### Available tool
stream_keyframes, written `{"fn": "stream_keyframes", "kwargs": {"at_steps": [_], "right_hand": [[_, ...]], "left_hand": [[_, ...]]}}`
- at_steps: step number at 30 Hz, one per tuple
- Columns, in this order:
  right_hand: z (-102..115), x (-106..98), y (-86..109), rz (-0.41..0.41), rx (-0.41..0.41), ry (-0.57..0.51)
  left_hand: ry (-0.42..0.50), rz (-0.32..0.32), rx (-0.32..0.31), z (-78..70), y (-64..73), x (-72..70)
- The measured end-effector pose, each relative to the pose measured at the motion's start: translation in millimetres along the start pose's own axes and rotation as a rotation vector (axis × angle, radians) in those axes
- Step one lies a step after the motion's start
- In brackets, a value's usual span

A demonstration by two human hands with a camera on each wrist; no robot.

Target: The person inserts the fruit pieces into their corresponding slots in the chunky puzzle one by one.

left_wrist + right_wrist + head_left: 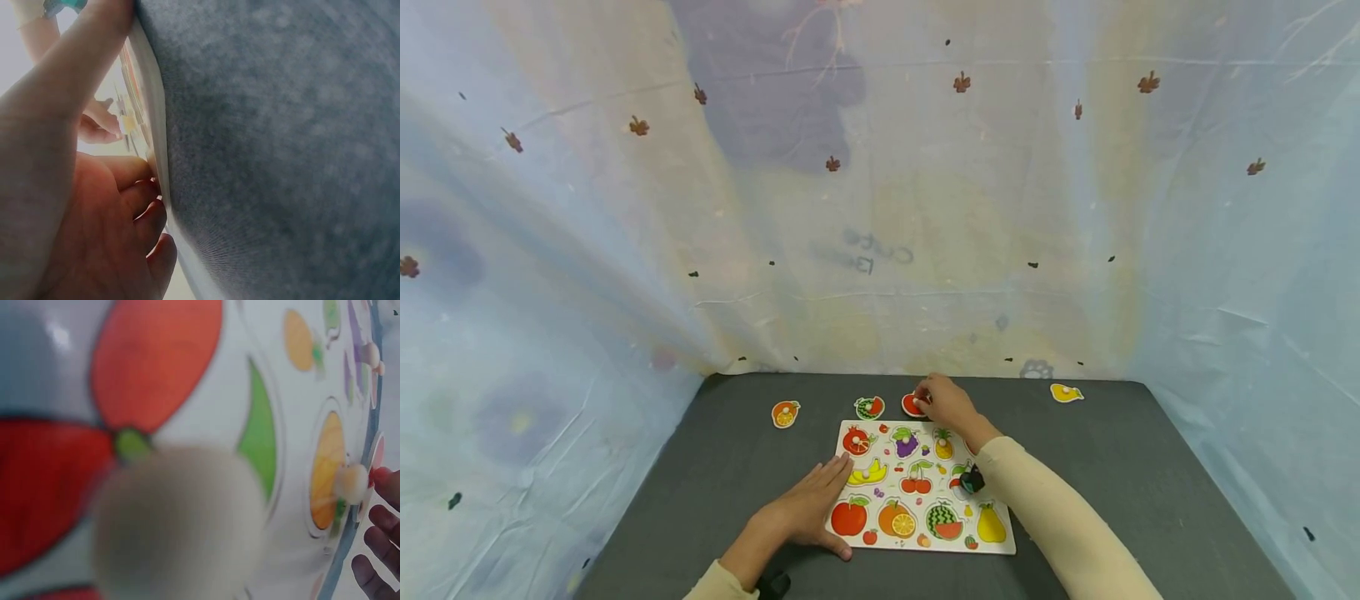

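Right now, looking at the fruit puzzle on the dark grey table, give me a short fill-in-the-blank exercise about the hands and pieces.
1. The left hand rests flat on the ____ edge of the white wooden fruit puzzle board.
2. The right hand pinches a ____ fruit-shaped piece just beyond the board.
3. The loose orange-slice piece lies on the dark grey ____, off the board.

Missing words: left; red; table

Left hand (808, 510) flat, right hand (946, 402) curled.
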State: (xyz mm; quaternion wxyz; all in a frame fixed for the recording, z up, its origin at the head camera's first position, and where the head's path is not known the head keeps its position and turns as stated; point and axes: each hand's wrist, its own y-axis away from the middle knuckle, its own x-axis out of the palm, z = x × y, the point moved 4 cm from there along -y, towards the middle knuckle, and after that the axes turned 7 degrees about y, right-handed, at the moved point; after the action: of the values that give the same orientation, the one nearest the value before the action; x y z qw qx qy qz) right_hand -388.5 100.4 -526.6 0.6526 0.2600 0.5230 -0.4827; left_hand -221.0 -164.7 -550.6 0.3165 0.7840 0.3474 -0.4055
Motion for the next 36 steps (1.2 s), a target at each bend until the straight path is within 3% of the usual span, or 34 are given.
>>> {"fn": "stream_keyframes", "kwargs": {"at_steps": [8, 25, 36], "right_hand": [[6.2, -9.6, 5.8, -0.03, -0.045, -0.004], [29.7, -10.2, 26.7, -0.071, -0.196, 0.057], [48.5, -10.6, 46.2, -0.073, -0.244, -0.002]], "left_hand": [[0.007, -0.003, -0.006, 0.2, 0.7, -0.8], [0.017, 0.003, -0.018, 1.4, 0.1, 0.2], [0.023, 0.0, -0.015, 2.2, -0.8, -0.1]]}}
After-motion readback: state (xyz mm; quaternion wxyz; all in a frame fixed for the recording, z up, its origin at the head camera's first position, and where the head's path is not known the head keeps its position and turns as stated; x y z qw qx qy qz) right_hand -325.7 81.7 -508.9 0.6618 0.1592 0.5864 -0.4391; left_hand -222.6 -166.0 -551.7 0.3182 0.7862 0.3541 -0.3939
